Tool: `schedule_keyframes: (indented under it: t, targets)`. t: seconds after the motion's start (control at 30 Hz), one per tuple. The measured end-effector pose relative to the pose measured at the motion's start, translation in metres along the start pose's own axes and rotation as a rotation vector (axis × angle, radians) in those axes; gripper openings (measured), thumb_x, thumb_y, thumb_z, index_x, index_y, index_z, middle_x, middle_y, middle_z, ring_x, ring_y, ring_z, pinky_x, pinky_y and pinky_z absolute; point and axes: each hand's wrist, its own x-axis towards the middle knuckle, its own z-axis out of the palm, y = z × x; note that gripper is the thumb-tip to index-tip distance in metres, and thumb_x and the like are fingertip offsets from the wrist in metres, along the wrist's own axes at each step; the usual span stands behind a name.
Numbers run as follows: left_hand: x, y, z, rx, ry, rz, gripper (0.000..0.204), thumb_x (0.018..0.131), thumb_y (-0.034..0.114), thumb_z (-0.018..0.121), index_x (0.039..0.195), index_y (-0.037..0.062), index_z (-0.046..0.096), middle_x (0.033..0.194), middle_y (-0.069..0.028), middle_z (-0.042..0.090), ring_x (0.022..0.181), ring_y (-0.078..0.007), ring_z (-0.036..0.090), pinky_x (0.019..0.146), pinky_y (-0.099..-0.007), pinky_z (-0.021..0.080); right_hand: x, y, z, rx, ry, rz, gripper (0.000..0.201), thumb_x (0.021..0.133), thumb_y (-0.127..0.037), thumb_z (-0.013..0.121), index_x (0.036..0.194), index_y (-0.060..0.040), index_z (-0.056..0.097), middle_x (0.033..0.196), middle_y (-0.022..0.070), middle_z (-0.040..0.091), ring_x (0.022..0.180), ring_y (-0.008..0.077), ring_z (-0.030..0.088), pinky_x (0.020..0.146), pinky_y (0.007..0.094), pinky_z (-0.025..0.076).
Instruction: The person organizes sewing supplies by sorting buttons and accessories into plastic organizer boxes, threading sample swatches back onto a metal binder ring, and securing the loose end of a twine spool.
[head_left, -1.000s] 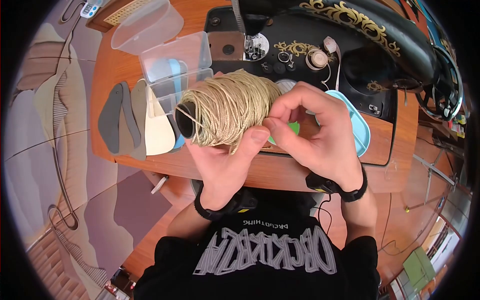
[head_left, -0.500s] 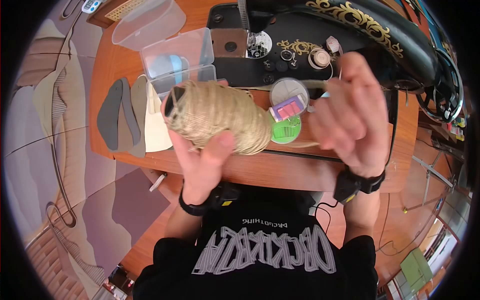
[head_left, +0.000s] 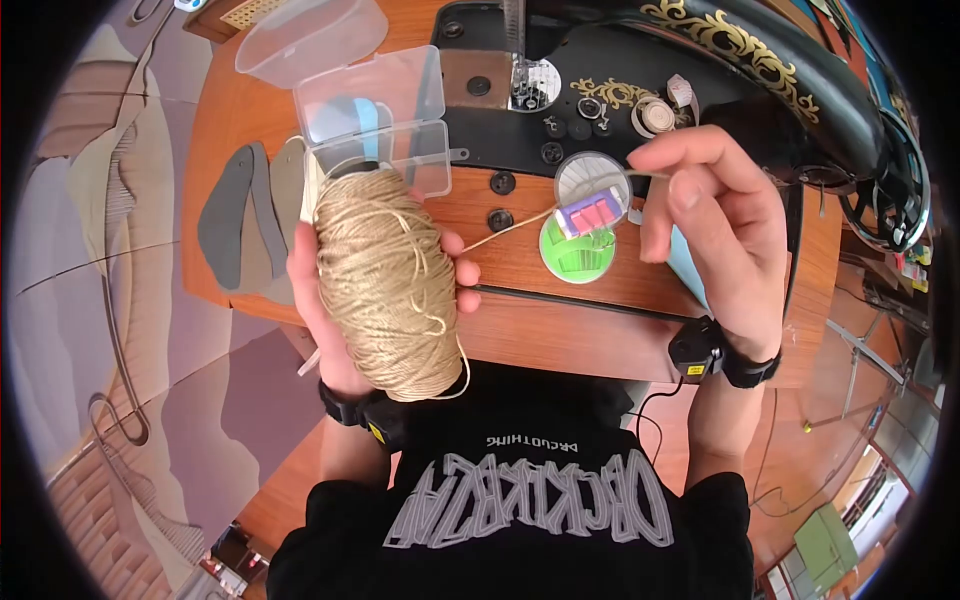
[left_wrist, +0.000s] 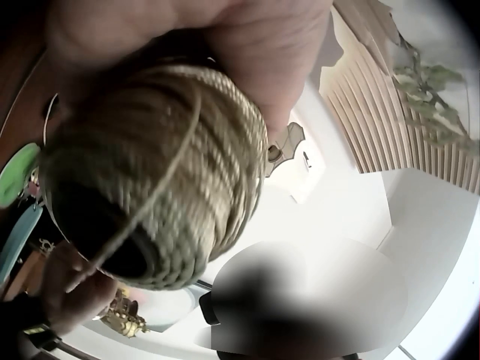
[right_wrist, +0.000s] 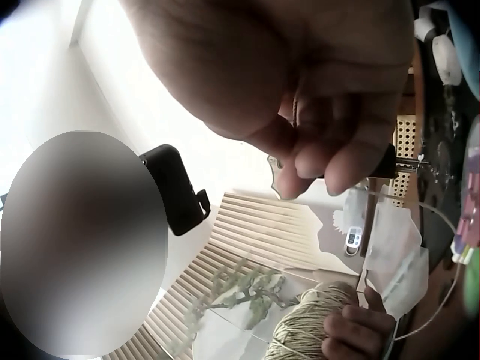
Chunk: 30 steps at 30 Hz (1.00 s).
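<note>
A large spool of beige cord lies in my left hand, with the thumb along one side and the fingertips showing at the other. One end of the spool's dark core shows at the top. From the spool a loose strand runs slackly over the table toward my right hand, raised at the right. Its thumb and fingers pinch the cord, and in the right wrist view a bit of cord passes between them. A short loop of cord hangs at the spool's lower end.
A black sewing machine stands at the back right. Near the strand lie a green pin case, a purple-and-pink packet and black buttons. Left are a clear plastic box and grey shaped pieces. A rolled tape sits behind.
The right hand has left the spool and moved right, drawing out a strand. The left hand has turned the spool from lying sideways to pointing away and lowered it toward the body.
</note>
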Motion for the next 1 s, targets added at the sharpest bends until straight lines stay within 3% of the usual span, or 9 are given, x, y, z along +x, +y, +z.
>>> schedule_keyframes:
  t: [0.2,0.33,0.37,0.4,0.43,0.63,0.73,0.93,1.0]
  targets:
    - [0.003,0.002,-0.002,-0.110,-0.062,-0.036,0.090,0.095,0.078,0.042,0.133,-0.0035,0.051,0.104,-0.0283,0.067,0.086,-0.0415,0.072,0.071,-0.0512,0.064,-0.006,-0.008,-0.008,-1.063,0.274,-0.634,0.042,0.082,-0.015,0.079,0.116,0.0056,0.067,0.116,0.0191,0.062,0.111,0.0304,0.061,0.097,0.0395,0.050]
    - [0.008,0.007,-0.022,-0.175,-0.142,-0.034,0.092,0.095,0.078,0.041,0.136,-0.0048,0.048,0.108,-0.0317,0.067,0.088,-0.0441,0.072,0.073,-0.0533,0.063,-0.047,-0.003,-0.036,-0.563,0.581,-1.181,0.043,0.102,-0.032,0.043,0.110,0.0055,0.062,0.114,0.0318,0.066,0.102,0.0451,0.069,0.098,0.0526,0.055]
    - [0.009,0.008,-0.026,-0.213,-0.209,-0.067,0.093,0.096,0.077,0.042,0.138,-0.0057,0.045,0.114,-0.0345,0.064,0.093,-0.0464,0.071,0.076,-0.0547,0.063,-0.058,-0.011,-0.028,-0.411,0.809,-1.303,0.035,0.103,-0.031,0.046,0.106,-0.0023,0.066,0.119,0.0248,0.068,0.108,0.0362,0.069,0.096,0.0461,0.055]
    - [0.009,0.008,-0.025,-0.256,-0.279,-0.105,0.093,0.096,0.076,0.044,0.140,-0.0067,0.043,0.121,-0.0373,0.062,0.098,-0.0486,0.070,0.078,-0.0561,0.063,-0.069,-0.035,-0.008,0.328,0.509,-1.509,0.024,0.102,-0.025,0.053,0.108,-0.0085,0.070,0.120,0.0158,0.071,0.111,0.0204,0.066,0.096,0.0368,0.053]
    - [0.009,0.008,-0.028,-0.256,-0.268,-0.109,0.093,0.096,0.076,0.044,0.140,-0.0067,0.043,0.121,-0.0373,0.062,0.098,-0.0486,0.070,0.078,-0.0561,0.063,-0.069,-0.053,0.013,-0.004,0.653,-1.593,0.023,0.100,-0.018,0.061,0.120,-0.0084,0.065,0.125,0.0093,0.069,0.121,0.0190,0.062,0.103,0.0353,0.052]
    - [0.019,0.004,-0.040,-0.430,-0.494,-0.212,0.094,0.096,0.068,0.055,0.149,-0.0071,0.034,0.133,-0.0434,0.046,0.116,-0.0578,0.059,0.092,-0.0658,0.057,-0.085,-0.067,0.034,-0.151,0.444,-1.639,0.026,0.098,-0.006,0.066,0.123,-0.0026,0.061,0.126,0.0095,0.068,0.122,0.0216,0.064,0.112,0.0336,0.050]
    - [0.021,0.001,-0.039,-0.426,-0.529,-0.239,0.094,0.096,0.067,0.057,0.150,-0.0069,0.033,0.127,-0.0410,0.049,0.115,-0.0576,0.059,0.092,-0.0654,0.057,-0.086,-0.060,0.018,-0.661,1.098,-1.665,0.021,0.100,-0.019,0.060,0.114,-0.0096,0.072,0.116,0.0054,0.074,0.107,0.0086,0.064,0.093,0.0233,0.049]
    - [0.021,0.002,-0.032,-0.398,-0.491,-0.269,0.093,0.095,0.064,0.061,0.148,-0.0068,0.034,0.122,-0.0390,0.051,0.110,-0.0574,0.061,0.090,-0.0650,0.059,-0.073,-0.063,0.048,-0.118,0.563,-1.690,0.026,0.100,-0.009,0.064,0.125,-0.0037,0.062,0.127,0.0101,0.068,0.121,0.0210,0.064,0.111,0.0332,0.051]
    - [0.018,0.001,-0.027,-0.401,-0.488,-0.254,0.092,0.094,0.063,0.062,0.147,-0.0074,0.035,0.120,-0.0387,0.051,0.108,-0.0578,0.062,0.089,-0.0654,0.059,-0.054,-0.053,0.048,-0.105,0.632,-1.633,0.017,0.099,-0.010,0.064,0.115,-0.0066,0.068,0.101,0.0048,0.070,0.090,0.0134,0.069,0.081,0.0256,0.057]
